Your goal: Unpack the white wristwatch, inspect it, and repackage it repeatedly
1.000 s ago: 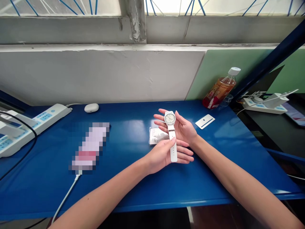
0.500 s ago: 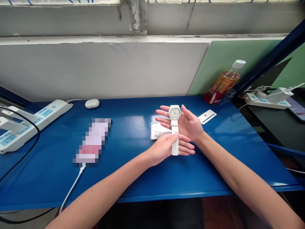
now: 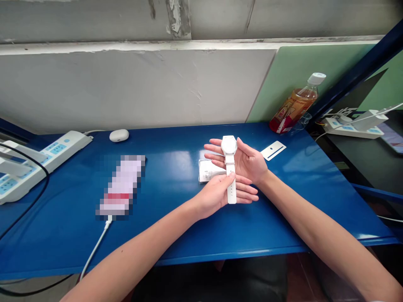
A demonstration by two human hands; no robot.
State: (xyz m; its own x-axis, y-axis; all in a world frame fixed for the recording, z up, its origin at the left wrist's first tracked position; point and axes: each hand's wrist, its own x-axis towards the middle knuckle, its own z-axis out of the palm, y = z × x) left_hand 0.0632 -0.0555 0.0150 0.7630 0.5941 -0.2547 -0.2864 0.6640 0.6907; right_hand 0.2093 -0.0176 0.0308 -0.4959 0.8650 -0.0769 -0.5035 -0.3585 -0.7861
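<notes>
Between my two hands is a white wristwatch (image 3: 229, 147), its round face up and its strap running toward me. Glare washes out the dial. My left hand (image 3: 217, 195) pinches the lower strap under the thumb, with the other fingers stretched out flat beneath it. Palm up, my right hand (image 3: 250, 163) lies behind the watch head with fingers spread; whether it bears any of the weight I cannot tell. Beyond the left hand, a small white box in clear wrap (image 3: 206, 171) is partly covered by the fingers. To the right of my right hand lies a white card (image 3: 273, 150) with a dark slot.
On the blue desk (image 3: 170, 188), a pixelated phone (image 3: 124, 180) sits on a white cable (image 3: 96, 247). A white earbud case (image 3: 119, 135) is near the wall. A power strip (image 3: 67, 144) lies left; a drink bottle (image 3: 292, 107) leans back right.
The watch head has tilted slightly, and its dial, readable before, is now lost in glare. Both hands keep nearly the same pose. My view has tipped slightly downward.
</notes>
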